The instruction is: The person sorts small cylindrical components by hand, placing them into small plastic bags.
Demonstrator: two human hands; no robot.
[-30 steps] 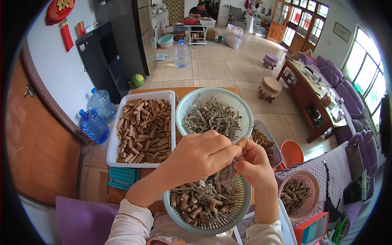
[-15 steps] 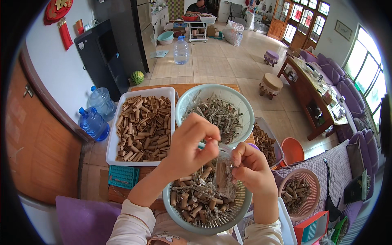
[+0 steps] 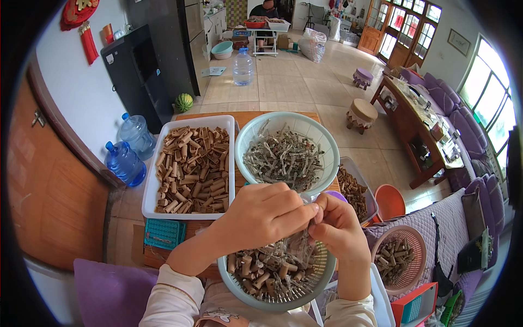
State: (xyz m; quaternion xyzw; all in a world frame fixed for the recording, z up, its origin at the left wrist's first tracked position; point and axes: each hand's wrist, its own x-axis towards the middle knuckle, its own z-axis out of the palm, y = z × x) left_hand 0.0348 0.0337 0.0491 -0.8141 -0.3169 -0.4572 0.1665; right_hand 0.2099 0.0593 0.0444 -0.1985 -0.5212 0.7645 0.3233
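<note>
Above a grey-green basket (image 3: 321, 289), my left hand (image 3: 272, 210) and my right hand (image 3: 340, 226) meet, fingers pinched together. A small clear plastic bag (image 3: 300, 246) hangs below them. My right fingers grip its top; my left fingertips press at the same spot, partly hiding it. The basket holds short brown tube-like pieces (image 3: 248, 267) mixed with clear wrappers. Beyond my hands, a pale green basket (image 3: 327, 146) holds a heap of thin grey-green dried strips (image 3: 283, 158). Left of it, a white tray (image 3: 150, 191) is filled with brown curved pieces (image 3: 190, 171).
A teal plastic crate (image 3: 163, 233) sits at the table's left edge. To the right are a bin of brown pieces (image 3: 353, 191), an orange basin (image 3: 390, 201) and a pink basket (image 3: 419, 259). Water bottles (image 3: 125, 163) stand left. A person (image 3: 265, 10) sits far back.
My left hand has come down and to the right, its fingers now against my right hand's at the bag's top. My right hand has barely moved.
</note>
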